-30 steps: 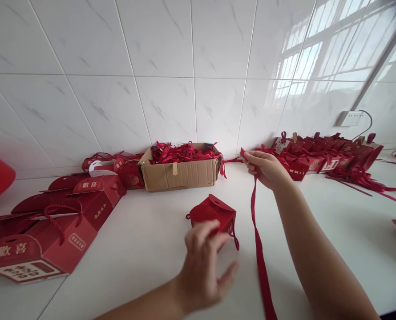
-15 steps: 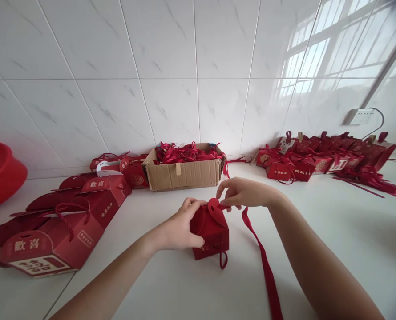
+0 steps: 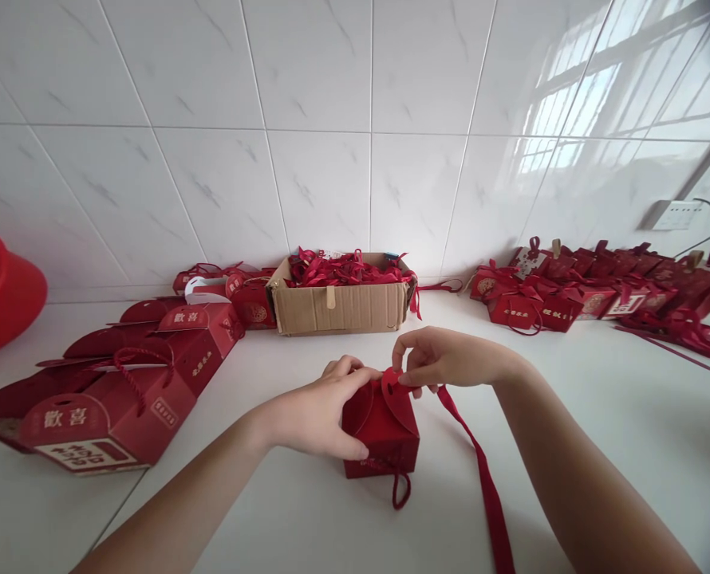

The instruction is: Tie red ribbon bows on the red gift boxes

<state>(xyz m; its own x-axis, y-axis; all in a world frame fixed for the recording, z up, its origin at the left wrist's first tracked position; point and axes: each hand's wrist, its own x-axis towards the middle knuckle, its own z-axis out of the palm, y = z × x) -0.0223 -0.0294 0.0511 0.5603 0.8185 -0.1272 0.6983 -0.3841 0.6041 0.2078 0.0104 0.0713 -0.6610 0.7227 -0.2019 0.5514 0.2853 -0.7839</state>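
A small red gift box (image 3: 394, 434) stands upright on the white counter in front of me. My left hand (image 3: 322, 410) wraps round its left side, the thumb on the front face and the fingers at the top. At the box's rounded top flap, which has a hole in it, my right hand (image 3: 430, 363) pinches a red ribbon (image 3: 487, 478). The ribbon's long tail trails from under this hand down the counter to the lower edge of view. A cord loop (image 3: 401, 490) hangs from the box front. My fingers partly hide the ribbon's end.
Behind the hands, a cardboard box (image 3: 340, 309) full of red ribbons stands by the tiled wall. Larger red gift boxes (image 3: 175, 375) line the left side, near a red plastic basin (image 3: 17, 299). Several finished-looking red boxes (image 3: 534, 307) and loose ribbons (image 3: 684, 331) lie at the right.
The view has shifted a little. The right thumb and fingers have closed in over the flap's hole with the ribbon. My left hand keeps its hold on the gift box.
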